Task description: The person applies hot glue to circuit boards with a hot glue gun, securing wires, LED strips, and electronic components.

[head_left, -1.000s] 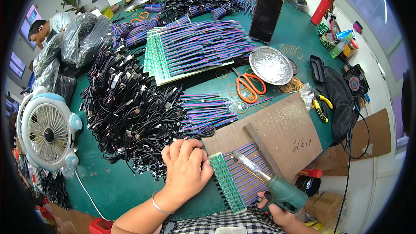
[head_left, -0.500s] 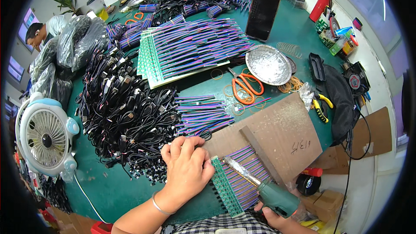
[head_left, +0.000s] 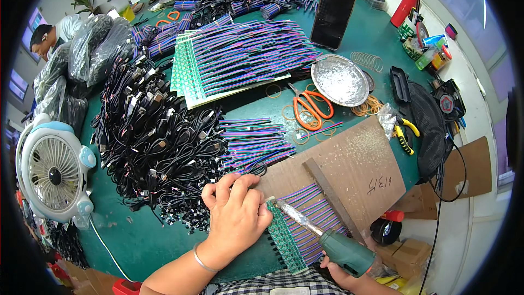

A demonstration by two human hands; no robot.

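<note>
In my right hand (head_left: pixel 337 274), low at the right, is a soldering iron (head_left: pixel 345 251) with a green handle and a metal barrel. Its tip meets the upper end of a narrow green circuit board strip (head_left: pixel 285 239). Thin multicoloured wires (head_left: pixel 312 202) run rightward from the strip across brown cardboard. Beside that upper end my left hand (head_left: pixel 237 216) is closed, thumb and fingers pinched together; what they hold is hidden. A loop of black cable (head_left: pixel 261 168) shows just above those fingers. A brown bar (head_left: pixel 334 199) lies across the wires.
Left of my hand is a heap of black cables (head_left: pixel 158 131), with a white fan (head_left: pixel 54 172) beyond. Wired boards (head_left: pixel 188 71) are stacked farther back. Orange scissors (head_left: pixel 311 110), a metal dish (head_left: pixel 339 81) and a phone (head_left: pixel 333 17) lie or stand at right. Another person (head_left: pixel 52 41) sits far left.
The soldering iron has shifted slightly left and up, its tip now at the board's upper end. My left hand stays almost where it was.
</note>
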